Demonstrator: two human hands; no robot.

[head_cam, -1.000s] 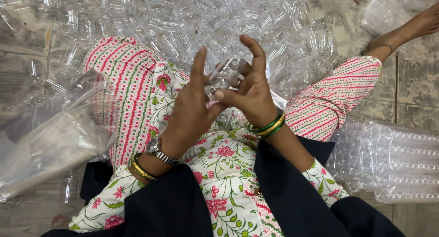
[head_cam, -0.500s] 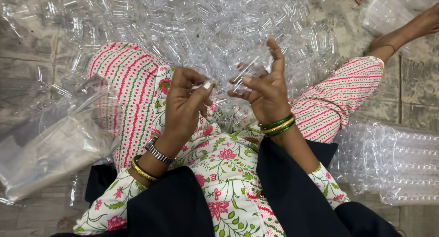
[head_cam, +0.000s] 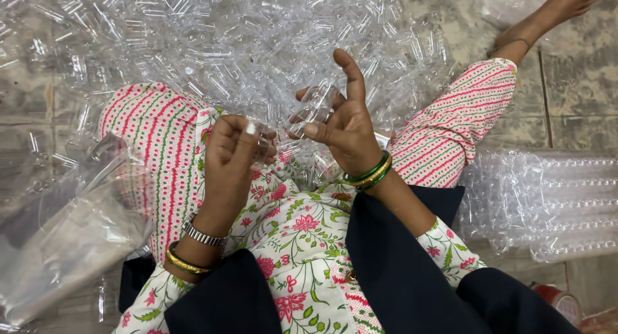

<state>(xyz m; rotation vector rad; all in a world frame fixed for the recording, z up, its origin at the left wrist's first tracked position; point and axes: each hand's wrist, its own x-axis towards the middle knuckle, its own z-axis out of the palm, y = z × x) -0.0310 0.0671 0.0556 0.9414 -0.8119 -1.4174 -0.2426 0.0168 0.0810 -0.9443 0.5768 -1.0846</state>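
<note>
My left hand (head_cam: pixel 235 155) is curled shut around a small clear plastic piece (head_cam: pixel 256 135) above my lap. My right hand (head_cam: pixel 341 124) is a little to the right, its thumb and fingers pinching another clear plastic piece (head_cam: pixel 318 105) with the index finger raised. The two hands are apart. A big heap of clear plastic tubes (head_cam: pixel 244 44) covers the floor just beyond my knees. My lap wears floral cloth (head_cam: pixel 302 244) and striped trousers (head_cam: pixel 151 128).
A clear plastic bag (head_cam: pixel 64 244) with more pieces lies at my left. Packed rows of clear tubes in wrap (head_cam: pixel 547 205) lie at the right. A bare foot (head_cam: pixel 566 2) rests at the top right on the stone floor (head_cam: pixel 579 83). A red lid (head_cam: pixel 557 302) shows at bottom right.
The hands were together on one clear piece a second ago; they have drawn apart, the left dropping toward the lap and the right staying raised, each with a piece.
</note>
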